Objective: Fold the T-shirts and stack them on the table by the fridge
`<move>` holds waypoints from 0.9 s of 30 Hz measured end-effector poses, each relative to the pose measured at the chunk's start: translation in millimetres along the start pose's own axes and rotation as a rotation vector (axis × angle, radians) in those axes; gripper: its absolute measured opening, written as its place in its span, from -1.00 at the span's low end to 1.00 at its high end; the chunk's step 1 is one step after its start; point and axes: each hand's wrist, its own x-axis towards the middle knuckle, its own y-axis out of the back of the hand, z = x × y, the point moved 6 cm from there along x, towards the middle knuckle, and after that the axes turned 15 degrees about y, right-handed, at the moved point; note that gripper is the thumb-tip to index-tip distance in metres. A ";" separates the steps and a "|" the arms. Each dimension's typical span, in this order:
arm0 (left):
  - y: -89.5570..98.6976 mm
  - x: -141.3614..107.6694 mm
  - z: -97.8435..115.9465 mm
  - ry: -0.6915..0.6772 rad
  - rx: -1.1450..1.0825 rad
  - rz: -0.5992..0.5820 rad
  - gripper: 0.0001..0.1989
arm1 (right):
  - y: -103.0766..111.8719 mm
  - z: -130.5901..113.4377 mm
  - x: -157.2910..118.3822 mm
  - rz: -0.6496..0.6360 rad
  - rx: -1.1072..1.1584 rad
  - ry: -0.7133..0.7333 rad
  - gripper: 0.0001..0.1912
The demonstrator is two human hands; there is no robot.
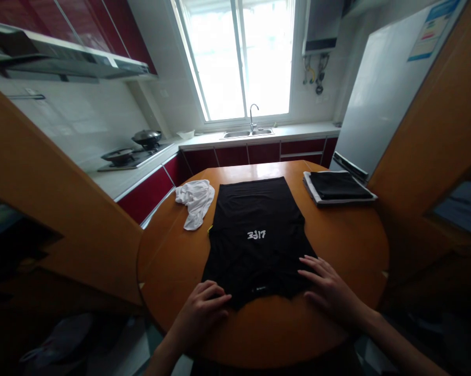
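Observation:
A black T-shirt point(259, 209) lies spread flat on the round wooden table point(349, 250), its collar toward me and white lettering upside down at its middle. My left hand point(204, 308) rests at the shirt's near left corner, fingers bent and close together; whether fabric is pinched under them is hidden. On the near right corner lies my right hand point(327, 287), its fingers spread over the sleeve edge and holding nothing. A crumpled white cloth point(196, 198) is left of the shirt.
A stack of folded clothes point(339, 187), black on top, sits at the table's far right. Beyond are a sink point(247, 133), a stove point(137, 156) with pans, and a white fridge point(380, 89). Wooden frames stand on both sides.

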 end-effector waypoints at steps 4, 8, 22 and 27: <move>-4.4 0.7 0.7 0.051 -0.038 0.032 -0.80 | -4.2 1.0 -0.9 0.008 0.017 -0.024 -0.54; -9.3 0.2 -0.9 0.120 -0.064 0.079 -0.88 | -4.0 0.2 1.7 0.026 -0.012 -0.018 -0.57; -11.6 10.2 4.0 0.127 -0.017 0.079 -0.90 | 9.1 -13.0 17.8 0.202 -0.138 0.245 -0.83; -7.0 12.5 4.4 0.163 0.082 0.249 -0.88 | 19.1 -4.3 15.9 0.144 -0.124 0.269 -0.74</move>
